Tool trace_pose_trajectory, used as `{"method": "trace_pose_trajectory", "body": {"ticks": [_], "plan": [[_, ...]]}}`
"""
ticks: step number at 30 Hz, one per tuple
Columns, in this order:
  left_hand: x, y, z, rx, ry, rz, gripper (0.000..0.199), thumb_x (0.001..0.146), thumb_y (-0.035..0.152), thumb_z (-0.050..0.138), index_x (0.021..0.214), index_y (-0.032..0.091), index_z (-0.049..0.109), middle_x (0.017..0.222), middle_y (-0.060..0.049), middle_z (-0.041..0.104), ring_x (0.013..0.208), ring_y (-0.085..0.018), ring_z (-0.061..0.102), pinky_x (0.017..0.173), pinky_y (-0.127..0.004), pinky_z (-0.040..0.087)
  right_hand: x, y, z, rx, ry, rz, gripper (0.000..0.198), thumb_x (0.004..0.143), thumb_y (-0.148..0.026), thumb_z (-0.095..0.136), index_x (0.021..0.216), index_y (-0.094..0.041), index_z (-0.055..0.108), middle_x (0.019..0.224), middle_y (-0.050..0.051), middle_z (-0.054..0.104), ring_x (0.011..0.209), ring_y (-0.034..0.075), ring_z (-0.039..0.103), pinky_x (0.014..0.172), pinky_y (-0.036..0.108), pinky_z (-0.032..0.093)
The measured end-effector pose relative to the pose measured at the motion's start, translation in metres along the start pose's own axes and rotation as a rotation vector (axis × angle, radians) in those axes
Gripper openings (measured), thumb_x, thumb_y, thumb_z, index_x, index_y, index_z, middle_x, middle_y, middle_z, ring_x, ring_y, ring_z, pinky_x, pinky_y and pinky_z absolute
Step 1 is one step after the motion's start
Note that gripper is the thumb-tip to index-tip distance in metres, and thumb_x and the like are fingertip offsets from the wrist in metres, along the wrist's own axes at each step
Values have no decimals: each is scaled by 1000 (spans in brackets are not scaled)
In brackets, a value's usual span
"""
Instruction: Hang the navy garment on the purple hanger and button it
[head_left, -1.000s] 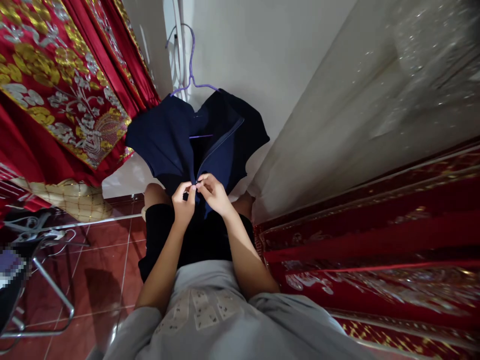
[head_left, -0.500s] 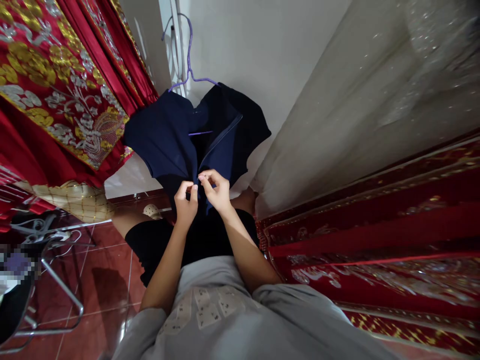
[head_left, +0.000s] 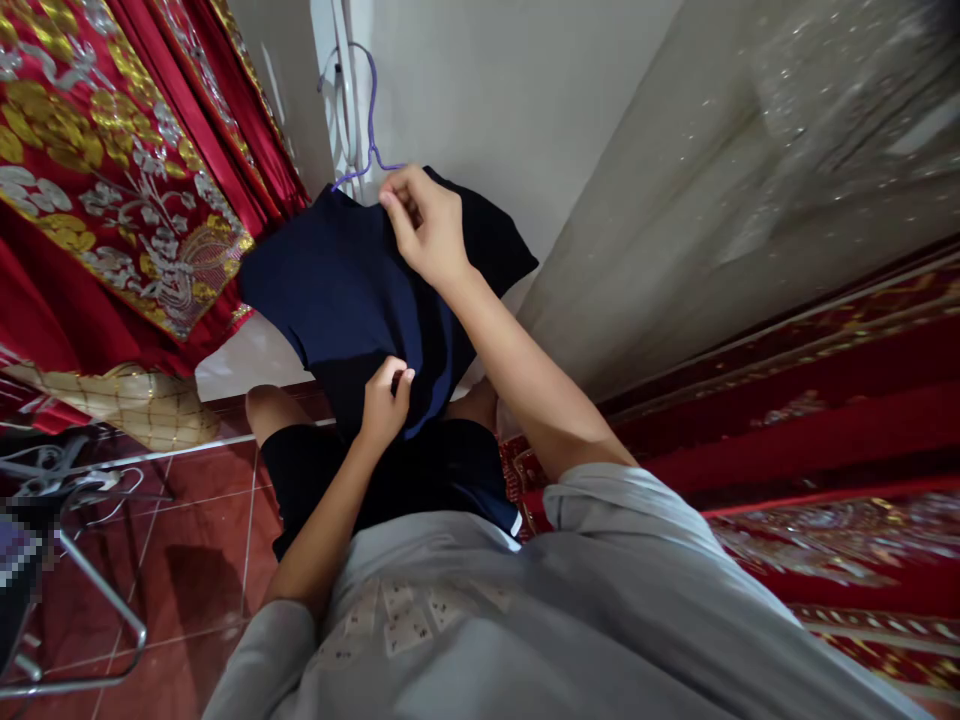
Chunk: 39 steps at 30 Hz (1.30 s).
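Observation:
A sleeveless-looking navy blue garment [head_left: 330, 270] hangs from a purple hanger [head_left: 371, 130] in front of my legs. My right hand [head_left: 429, 222] is up at its neckline, thumb and fingertips pinched together on the front edge. Lower down, my left hand [head_left: 386, 400] pinches the garment's front near the hem. Between the two hands the front panel runs taut with a few folds. Whether a small zip pull lies in my right fingertips cannot be seen. My forearm and hand cover part of the garment's right side.
Red cloth with gold and silver embroidery [head_left: 135, 190] hangs at the left. Sheer glittery fabric [head_left: 660, 200] and more red embroidered cloth [head_left: 750, 420] line the right. A metal-framed chair [head_left: 112, 600] stands on the red tiled floor [head_left: 202, 520] at lower left.
My right hand has moved up from beside my left hand to the neckline. The garment's front, open in a V before, is now drawn together. My left hand stays low.

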<state>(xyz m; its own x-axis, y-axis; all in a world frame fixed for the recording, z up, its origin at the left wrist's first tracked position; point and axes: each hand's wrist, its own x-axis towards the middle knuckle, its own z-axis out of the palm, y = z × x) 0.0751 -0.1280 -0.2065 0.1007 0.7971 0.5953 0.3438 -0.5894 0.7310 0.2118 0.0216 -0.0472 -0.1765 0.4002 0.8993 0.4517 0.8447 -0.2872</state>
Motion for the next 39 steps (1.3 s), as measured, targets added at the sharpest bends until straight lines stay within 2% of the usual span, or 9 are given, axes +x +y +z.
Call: {"method": "trace_pose_trajectory", "body": {"ticks": [7, 11, 19, 22, 25, 28, 32, 35, 39], "plan": [[117, 21, -52, -64, 159, 223, 22, 102, 40, 61, 112, 21, 63, 98, -6, 66, 93, -18, 68, 85, -28, 53, -25, -8, -3, -28, -13, -31, 57, 108, -61, 27, 109, -16, 62, 91, 2, 62, 79, 11, 64, 85, 31, 54], [177, 25, -74, 29, 47, 263, 25, 98, 41, 69, 106, 17, 67, 88, -5, 64, 95, -21, 69, 86, -30, 54, -35, -15, -6, -46, -36, -41, 53, 108, -59, 32, 108, -18, 65, 91, 4, 65, 77, 13, 64, 80, 31, 53], [180, 48, -82, 167, 77, 316, 26, 102, 38, 65, 90, 15, 63, 76, 0, 60, 80, -15, 69, 81, -27, 54, -69, 10, 6, -175, -143, -57, 50, 109, -52, 31, 102, -18, 67, 79, 6, 63, 76, 18, 60, 76, 32, 47], [200, 42, -119, 202, 248, 309, 29, 106, 37, 59, 93, 10, 60, 76, 1, 58, 75, -9, 65, 81, -24, 53, -89, 10, 12, -198, -256, -56, 50, 109, -49, 30, 96, -18, 68, 77, 7, 63, 71, 18, 57, 71, 32, 44], [217, -3, -168, 168, 381, 168, 34, 109, 38, 52, 94, 7, 55, 76, 3, 54, 75, -3, 58, 89, -24, 50, -103, 0, 14, -138, -332, -29, 47, 108, -48, 33, 95, -19, 68, 79, 8, 65, 72, 19, 58, 72, 32, 44], [199, -63, -191, -27, 443, -159, 45, 110, 48, 46, 83, 13, 48, 71, 4, 49, 73, -4, 55, 86, -22, 50, -109, -8, 17, -102, -343, -11, 46, 108, -47, 33, 95, -20, 67, 81, 8, 66, 74, 20, 59, 75, 33, 45], [132, -114, -172, -193, 298, -380, 53, 97, 68, 59, 81, 19, 48, 62, 5, 42, 67, -12, 57, 75, -30, 56, -113, -6, 19, -75, -358, 3, 42, 108, -44, 32, 96, -20, 65, 84, 7, 69, 75, 19, 61, 74, 32, 44], [96, -122, -152, -273, 92, -450, 50, 91, 61, 71, 79, 17, 52, 61, 3, 51, 63, -13, 59, 72, -38, 61, -118, 0, 15, -53, -390, 46, 36, 107, -40, 37, 97, -20, 65, 87, 7, 70, 78, 19, 63, 74, 32, 44], [91, -103, -135, -326, 69, -386, 41, 92, 52, 75, 84, 16, 56, 71, -2, 61, 71, -17, 66, 75, -41, 64, -122, 6, 10, -23, -499, 124, 18, 99, -29, 51, 95, -20, 66, 93, 8, 70, 90, 22, 64, 79, 33, 47]]}}
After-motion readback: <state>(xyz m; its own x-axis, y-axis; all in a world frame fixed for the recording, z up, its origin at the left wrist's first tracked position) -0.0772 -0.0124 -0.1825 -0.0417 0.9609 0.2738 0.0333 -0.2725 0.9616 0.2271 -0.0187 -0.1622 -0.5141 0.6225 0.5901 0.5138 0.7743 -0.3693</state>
